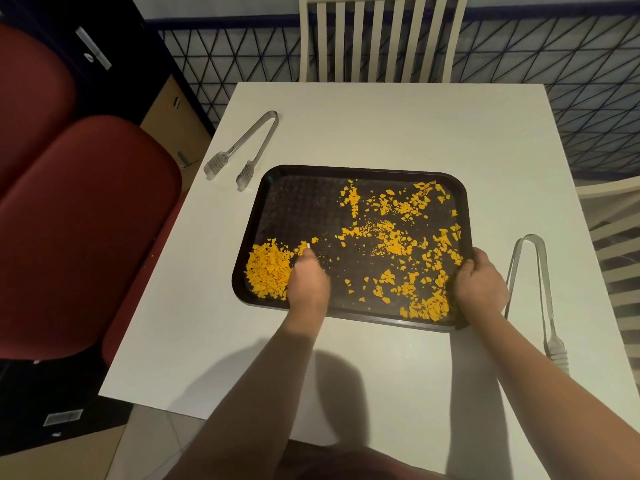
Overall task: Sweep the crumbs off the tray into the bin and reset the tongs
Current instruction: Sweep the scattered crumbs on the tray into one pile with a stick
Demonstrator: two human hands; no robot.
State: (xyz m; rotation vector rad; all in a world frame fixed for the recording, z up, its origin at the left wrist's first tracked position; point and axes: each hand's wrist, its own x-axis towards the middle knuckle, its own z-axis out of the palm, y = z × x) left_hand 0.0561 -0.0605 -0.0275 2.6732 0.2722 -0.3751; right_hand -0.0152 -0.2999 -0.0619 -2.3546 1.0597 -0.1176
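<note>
A dark rectangular tray [298, 206] lies on the white table [398, 126]. Orange crumbs form a heap [268, 268] in its near left corner, and more crumbs [398, 237] are scattered over its right half. My left hand [307, 277] rests inside the tray against the heap, edge down, fingers together, holding nothing. My right hand [479, 284] grips the tray's near right rim. One pair of metal tongs [244, 147] lies on the table beyond the tray's far left corner. A second pair of tongs [533, 292] lies to the right of the tray, beside my right hand.
Red padded seats [79, 230] stand close to the table's left edge. A white slatted chair [379, 36] is at the far side, and another pale chair [613, 216] at the right. No bin is in view.
</note>
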